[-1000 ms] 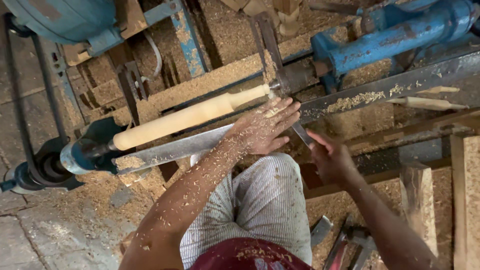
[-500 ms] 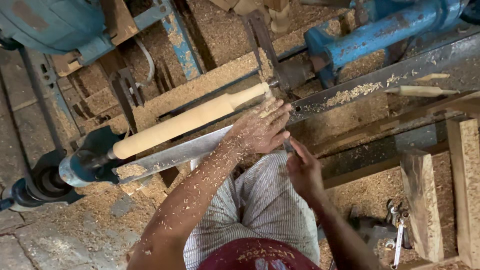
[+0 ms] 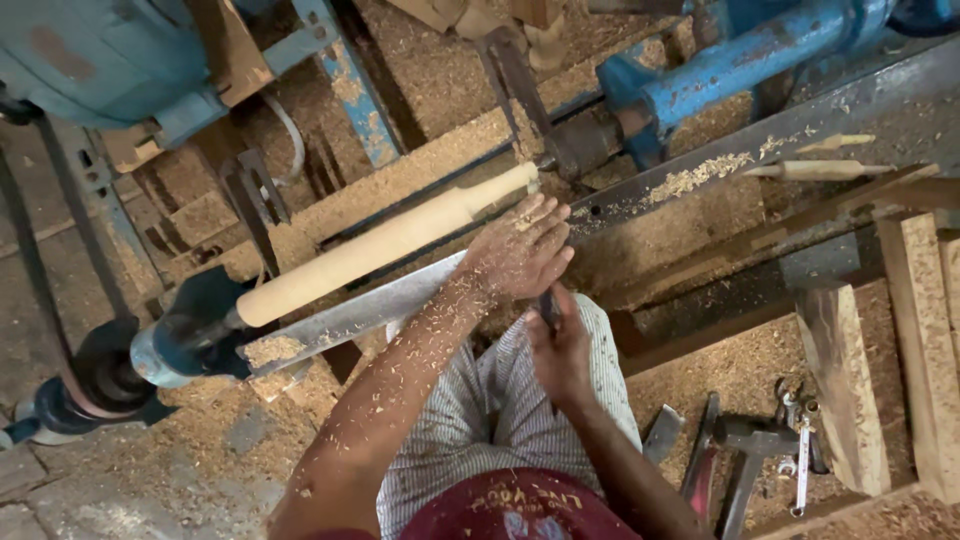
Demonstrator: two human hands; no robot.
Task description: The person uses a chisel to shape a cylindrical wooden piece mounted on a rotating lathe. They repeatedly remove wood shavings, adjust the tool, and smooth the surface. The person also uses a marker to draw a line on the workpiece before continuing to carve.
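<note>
Left hand [image 3: 520, 250] flat, fingers [image 3: 545, 215] spread over the tool rest [image 3: 350, 310] just short of the pale wooden spindle [image 3: 380, 245], right hand [image 3: 560, 350] clenched round a dark tool handle [image 3: 548, 305]: likely catch or grazed fingertips if crept closer.

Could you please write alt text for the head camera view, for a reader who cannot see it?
A person's left hand rests on a metal tool rest beside a pale wooden spindle mounted in a blue lathe, while the right hand grips a dark tool handle just behind. Sawdust covers everything.
</note>
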